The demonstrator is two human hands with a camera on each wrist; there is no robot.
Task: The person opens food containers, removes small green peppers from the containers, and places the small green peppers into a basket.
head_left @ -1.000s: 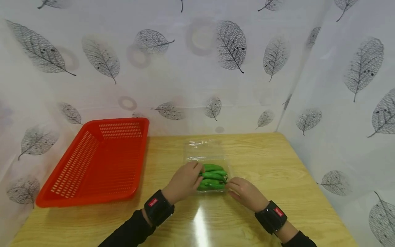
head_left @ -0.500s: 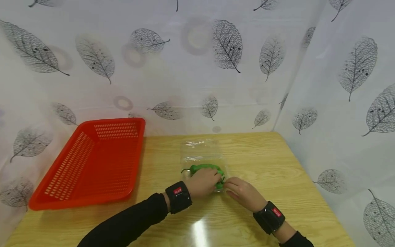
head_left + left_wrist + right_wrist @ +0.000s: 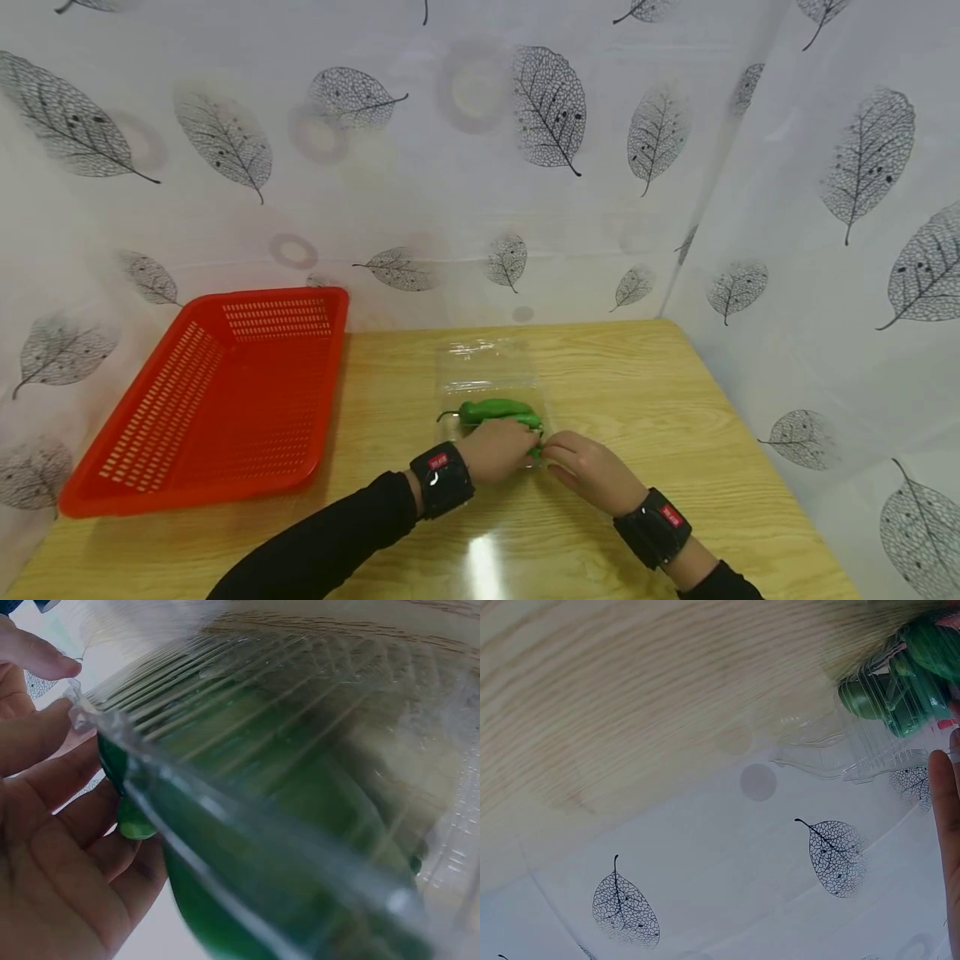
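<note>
A clear plastic box (image 3: pixel 487 367) with its lid folded back lies on the table. Green peppers (image 3: pixel 495 408) lie across it, two showing behind my left hand (image 3: pixel 495 450). That hand reaches over the front peppers, its curled fingers at their right ends. In the left wrist view, fingers (image 3: pixel 97 814) curl against a pepper tip, and more green pepper (image 3: pixel 262 847) shows through the box wall. My right hand (image 3: pixel 592 471) pinches the box's front right corner; the right wrist view has part of it at the edge, beside the ribbed plastic and peppers (image 3: pixel 930 649).
A large red plastic basket (image 3: pixel 270 392) with slotted sides stands on the left of the wooden table (image 3: pixel 622 375). White sheeting (image 3: pixel 465 192) printed with dark leaves hangs behind and along the sides. A bright reflection marks the tabletop in front of the box.
My left hand has moved right from the peppers' left ends and now covers the front ones. The right hand keeps its place at the box corner. The head view has shifted slightly.
</note>
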